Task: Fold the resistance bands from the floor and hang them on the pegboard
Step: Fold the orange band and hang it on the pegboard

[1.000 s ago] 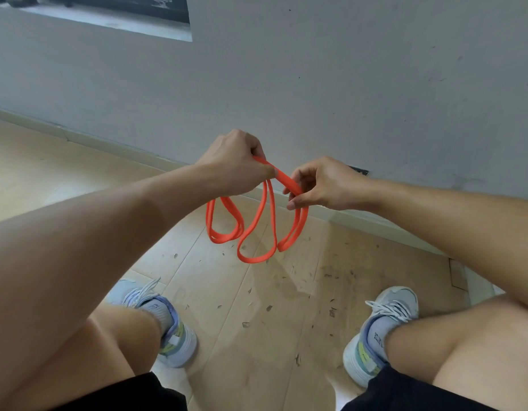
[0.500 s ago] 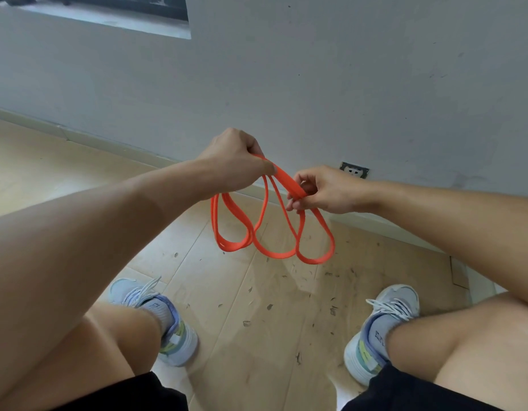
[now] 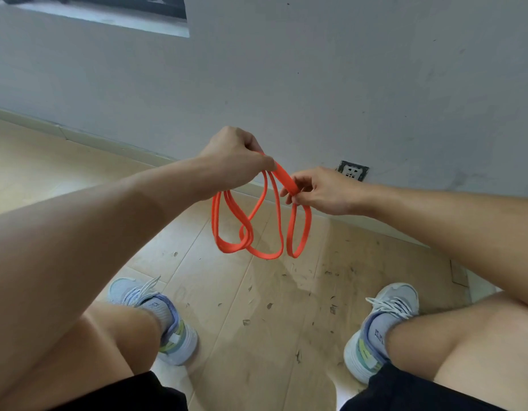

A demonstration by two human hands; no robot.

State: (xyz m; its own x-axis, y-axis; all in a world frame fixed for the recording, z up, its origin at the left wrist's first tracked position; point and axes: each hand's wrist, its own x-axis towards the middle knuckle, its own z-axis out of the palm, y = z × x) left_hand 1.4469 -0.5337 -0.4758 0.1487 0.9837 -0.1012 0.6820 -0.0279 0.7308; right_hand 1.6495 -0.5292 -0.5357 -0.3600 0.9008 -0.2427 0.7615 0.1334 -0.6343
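An orange resistance band hangs in several loops in front of me, above the wooden floor. My left hand is closed on its upper left end. My right hand pinches the flat strap a short way to the right, thumb and fingertips on it. A short taut piece of band runs between the two hands. The loops dangle below, crossing each other near the bottom left. No pegboard is in view.
A grey wall stands close ahead with a power socket just above the skirting. My two knees and grey sneakers frame the scuffed wooden floor. A dark picture edge shows at top left.
The hanging loops have spread and swung: the rightmost loop came out to the right, then dropped straighter below my right hand. Both hands kept their hold and barely moved.
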